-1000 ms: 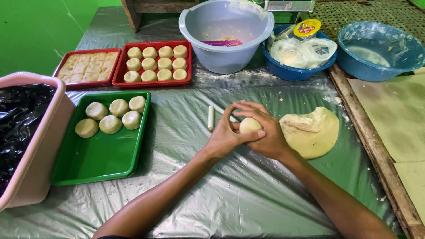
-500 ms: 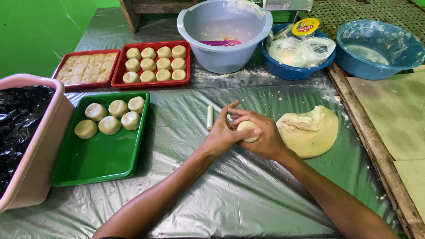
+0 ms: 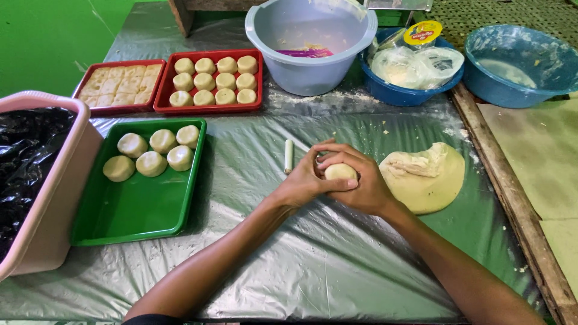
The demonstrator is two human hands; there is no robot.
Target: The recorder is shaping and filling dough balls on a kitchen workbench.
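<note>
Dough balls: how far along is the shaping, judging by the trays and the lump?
Done: five shaped balls sit in the green tray, and twelve more fill a red tray. In hand: the left hand and right hand cup one dough ball between them. Left: a large dough lump lies on the plastic sheet beside the hands, and most of the green tray is bare.

dough ball between hands, trays left
</note>
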